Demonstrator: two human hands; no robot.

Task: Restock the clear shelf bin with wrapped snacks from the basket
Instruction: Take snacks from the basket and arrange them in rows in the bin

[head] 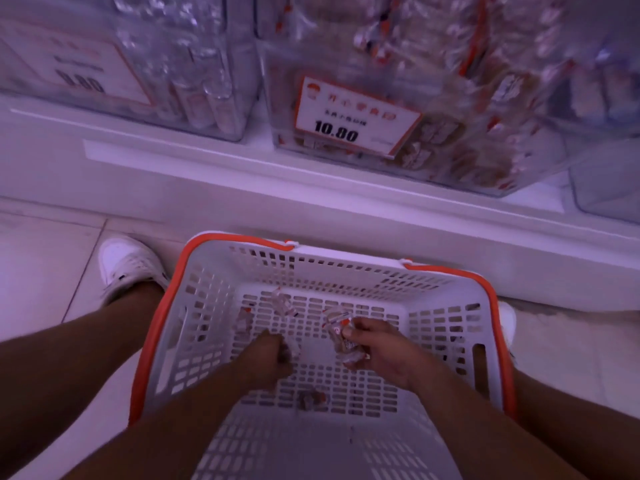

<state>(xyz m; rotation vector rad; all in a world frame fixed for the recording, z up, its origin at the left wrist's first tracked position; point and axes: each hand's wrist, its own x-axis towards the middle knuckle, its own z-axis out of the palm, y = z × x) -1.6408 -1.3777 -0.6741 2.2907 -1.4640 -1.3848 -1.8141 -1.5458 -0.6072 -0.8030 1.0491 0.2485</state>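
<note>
Head: right hand grips snacks in basket.

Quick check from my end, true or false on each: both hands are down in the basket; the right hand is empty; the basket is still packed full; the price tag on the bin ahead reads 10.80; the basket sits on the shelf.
1. Both hands are down in the basket. True: the left hand and the right hand are both inside it.
2. The right hand is empty. False: it holds a bunch of wrapped snacks.
3. The basket is packed full. False: only a few loose snacks lie on its floor, such as one near the front.
4. The price tag on the clear bin reads 10.80. True.
5. The basket sits on the shelf. False: it is below the shelf, at floor level.
</note>
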